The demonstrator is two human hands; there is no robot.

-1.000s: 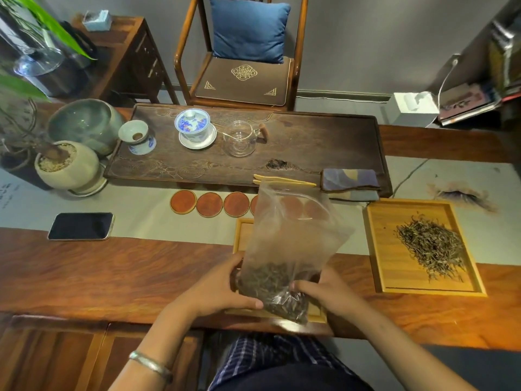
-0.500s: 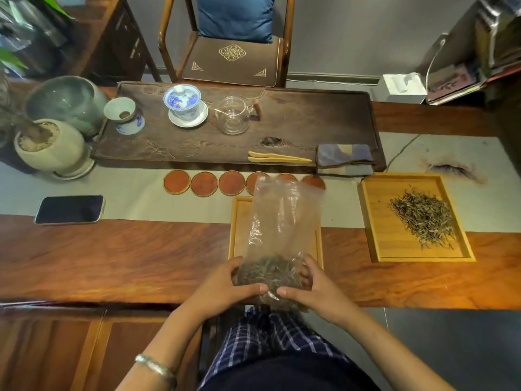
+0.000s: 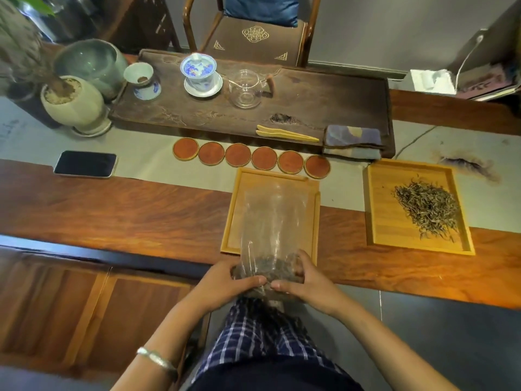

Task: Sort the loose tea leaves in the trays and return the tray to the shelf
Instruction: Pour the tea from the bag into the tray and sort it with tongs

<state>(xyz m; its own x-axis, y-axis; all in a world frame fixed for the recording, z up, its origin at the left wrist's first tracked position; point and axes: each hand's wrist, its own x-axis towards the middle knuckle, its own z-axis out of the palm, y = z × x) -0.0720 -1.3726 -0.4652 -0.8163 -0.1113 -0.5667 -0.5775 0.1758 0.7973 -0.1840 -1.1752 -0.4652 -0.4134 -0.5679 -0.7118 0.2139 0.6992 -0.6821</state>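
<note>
Above a square bamboo tray (image 3: pixel 229 221), left hand (image 3: pixel 225 286) and right hand (image 3: pixel 307 286) grip a crinkled clear bag (image 3: pixel 273 215) of leaves.

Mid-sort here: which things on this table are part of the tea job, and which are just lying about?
Job:
bag of leaves, held by left hand and right hand
near tray
right tray with loose tea

Lying about:
phone
coasters
gaiwan
glass pitcher
tongs
cloth
plant pot

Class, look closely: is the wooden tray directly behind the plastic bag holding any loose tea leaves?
No. That wooden tray looks bare; leaves lie in the right tray.
</note>
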